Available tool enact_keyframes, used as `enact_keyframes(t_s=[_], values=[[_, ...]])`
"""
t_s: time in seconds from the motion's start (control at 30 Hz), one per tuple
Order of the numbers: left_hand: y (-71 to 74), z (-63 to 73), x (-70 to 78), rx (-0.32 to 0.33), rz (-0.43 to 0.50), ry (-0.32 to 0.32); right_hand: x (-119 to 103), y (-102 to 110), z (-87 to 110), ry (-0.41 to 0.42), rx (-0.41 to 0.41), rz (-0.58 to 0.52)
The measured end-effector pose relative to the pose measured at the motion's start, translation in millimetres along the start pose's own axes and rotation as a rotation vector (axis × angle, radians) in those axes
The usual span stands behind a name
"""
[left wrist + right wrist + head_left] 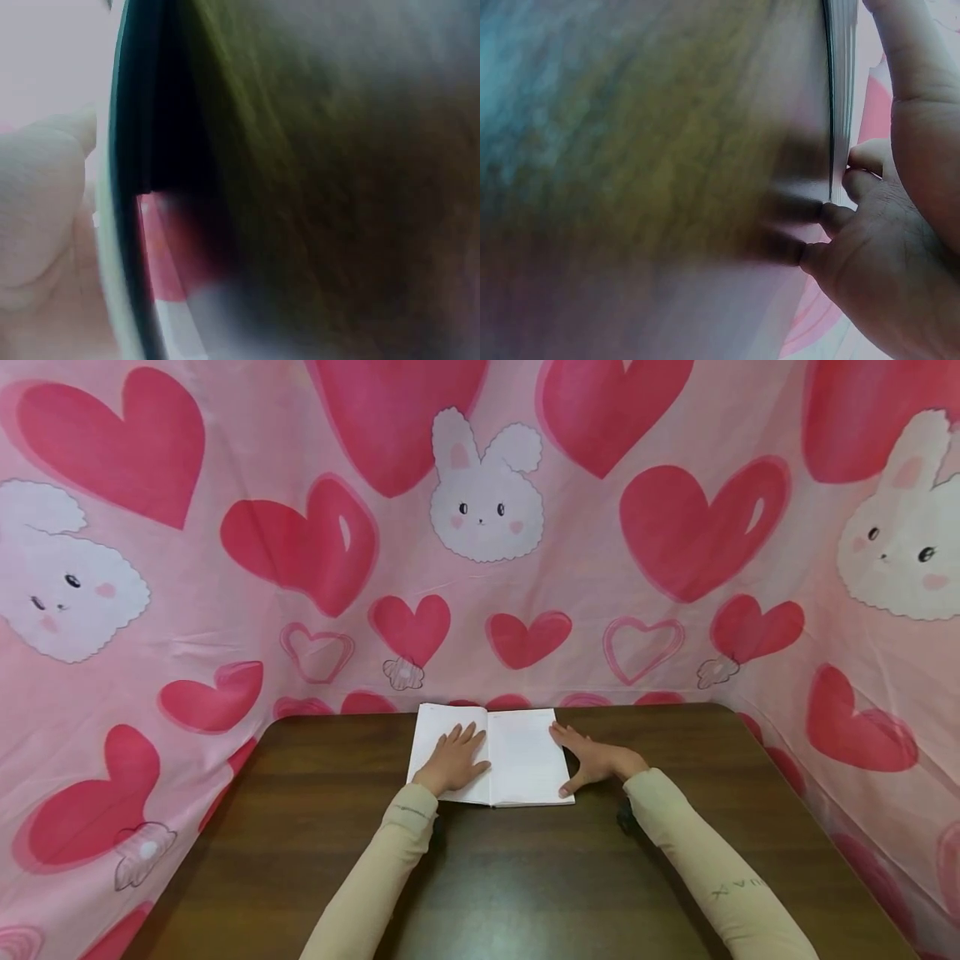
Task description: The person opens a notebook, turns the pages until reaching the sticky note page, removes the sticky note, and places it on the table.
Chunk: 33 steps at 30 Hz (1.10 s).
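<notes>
An open notebook [528,756] with white pages lies on the brown wooden table. Spread fingers of my left hand [452,762] rest on its left page, near the centre fold. At the right page's outer edge is my right hand [596,762], its thumb by the lower corner and its fingers by the upper part of that edge. In the right wrist view, fingertips of the right hand [889,225] touch the table beside the stacked page edges [844,90]. The left wrist view shows only part of the left hand [45,217] next to a dark cover edge.
The table [510,885] has a dark wood-grain top with rounded far corners. Behind it and on both sides hangs a pink cloth [585,552] printed with hearts and rabbits. The notebook lies close to the table's far edge.
</notes>
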<state>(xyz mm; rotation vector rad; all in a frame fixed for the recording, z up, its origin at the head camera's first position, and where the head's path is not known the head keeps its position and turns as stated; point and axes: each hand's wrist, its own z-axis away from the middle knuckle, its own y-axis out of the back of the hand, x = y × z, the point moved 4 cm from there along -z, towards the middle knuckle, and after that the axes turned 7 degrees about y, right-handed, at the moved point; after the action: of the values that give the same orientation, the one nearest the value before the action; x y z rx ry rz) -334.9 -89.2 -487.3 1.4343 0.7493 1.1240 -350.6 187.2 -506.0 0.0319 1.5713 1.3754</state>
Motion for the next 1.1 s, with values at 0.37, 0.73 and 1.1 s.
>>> enact_keyframes(t_s=[0.37, 0.73, 1.1], values=[[-13.3, -9.0, -19.1, -0.182, 0.09, 0.073, -1.1, 3.1, -2.2, -0.012, -0.005, -0.018], [-14.0, -7.0, -17.8, -0.198, 0.115, 0.078, -1.0, 0.0, -0.3, -0.023, -0.003, -0.01], [-11.4, -4.8, -14.0, -0.184, 0.123, 0.087, -1.2, 0.8, 1.3, -0.013, -0.003, -0.013]])
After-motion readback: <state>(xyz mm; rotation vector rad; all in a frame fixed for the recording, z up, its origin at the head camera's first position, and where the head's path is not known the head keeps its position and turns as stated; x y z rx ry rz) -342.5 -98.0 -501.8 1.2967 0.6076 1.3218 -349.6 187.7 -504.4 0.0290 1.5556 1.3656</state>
